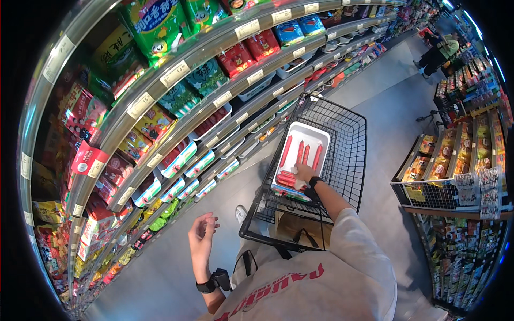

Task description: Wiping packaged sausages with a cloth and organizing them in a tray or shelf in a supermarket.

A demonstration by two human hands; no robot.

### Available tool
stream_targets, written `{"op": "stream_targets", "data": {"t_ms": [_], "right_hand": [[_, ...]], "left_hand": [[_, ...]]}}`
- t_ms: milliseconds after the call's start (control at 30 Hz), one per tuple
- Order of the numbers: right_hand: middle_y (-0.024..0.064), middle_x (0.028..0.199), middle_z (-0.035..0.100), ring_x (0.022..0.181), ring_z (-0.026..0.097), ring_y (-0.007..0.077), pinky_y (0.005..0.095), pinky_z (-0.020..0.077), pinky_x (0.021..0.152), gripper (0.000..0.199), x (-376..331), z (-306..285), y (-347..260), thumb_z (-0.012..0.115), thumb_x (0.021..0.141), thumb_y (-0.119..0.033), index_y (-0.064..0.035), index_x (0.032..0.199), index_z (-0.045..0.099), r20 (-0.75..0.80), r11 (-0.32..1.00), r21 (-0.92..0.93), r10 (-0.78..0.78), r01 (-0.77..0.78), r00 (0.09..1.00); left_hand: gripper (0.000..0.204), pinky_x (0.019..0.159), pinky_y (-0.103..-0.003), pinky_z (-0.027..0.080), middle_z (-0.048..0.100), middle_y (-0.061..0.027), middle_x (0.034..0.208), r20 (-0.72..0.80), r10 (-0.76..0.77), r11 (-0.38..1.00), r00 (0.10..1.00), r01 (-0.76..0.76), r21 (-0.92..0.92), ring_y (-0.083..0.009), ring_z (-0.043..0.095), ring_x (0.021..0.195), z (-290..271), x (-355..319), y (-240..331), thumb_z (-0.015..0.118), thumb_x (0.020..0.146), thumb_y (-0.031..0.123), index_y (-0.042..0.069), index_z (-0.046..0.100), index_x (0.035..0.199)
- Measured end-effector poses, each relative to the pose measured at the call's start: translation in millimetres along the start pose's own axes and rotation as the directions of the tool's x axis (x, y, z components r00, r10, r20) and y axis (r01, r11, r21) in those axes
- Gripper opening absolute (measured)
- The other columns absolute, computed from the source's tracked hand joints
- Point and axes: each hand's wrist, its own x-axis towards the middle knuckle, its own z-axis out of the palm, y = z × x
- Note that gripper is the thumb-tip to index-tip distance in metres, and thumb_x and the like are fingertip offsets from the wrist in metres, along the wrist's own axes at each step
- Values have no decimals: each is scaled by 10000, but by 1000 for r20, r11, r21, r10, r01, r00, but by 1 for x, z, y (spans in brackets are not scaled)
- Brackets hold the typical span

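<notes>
A white plastic tray [308, 130] rests in a black wire shopping cart [350, 125] in front of me. Several red-wrapped sausages [305, 152] lie in it, some lengthwise along the far part, others heaped crosswise at the near end. My right hand [306, 173] reaches into the tray's near right corner, its fingers bent and closed at the red sausages; the fingertips are partly hidden. Something pale shows beneath that hand. Off to the cart's left, my left hand [203, 233] hangs in the air with loosely curled fingers apart and nothing in it.
Tall shelves [176, 72] of bagged snacks and white trays curve along the left. A brown paper bag [289, 227] sits in the cart's near section. On the right stands a wire display bin [455, 160] of packaged goods. Another person [439, 53] stands far down the aisle.
</notes>
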Motion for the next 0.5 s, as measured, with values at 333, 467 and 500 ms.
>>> {"op": "stream_targets", "data": {"t_ms": [333,467,500], "right_hand": [[188,988,699,926,696,346,470,561,817,181,-28,13,-22,612,838,-128,-102,995,697,-26,948,-318,-31,21,999],[235,931,688,901,673,406,480,545,803,288,-24,12,8,686,795,-227,-70,1037,685,-24,980,-84,-185,182,982],[254,903,679,887,664,422,483,539,796,349,-19,6,9,713,784,-305,-54,1024,676,34,991,-13,-135,136,990]], "left_hand": [[339,777,-285,494,698,-86,1001,-67,-74,996,995,70,-52,-154,653,865,-5,-4,-18,615,990,295,14,632,1177],[340,776,-288,497,702,-88,1002,-41,-28,999,999,26,-39,-155,655,867,0,-1,-9,615,990,298,17,632,1181],[340,776,-288,497,702,-88,1002,-38,-19,999,999,17,-36,-155,655,867,-1,-1,-9,615,990,298,17,632,1181]]}}
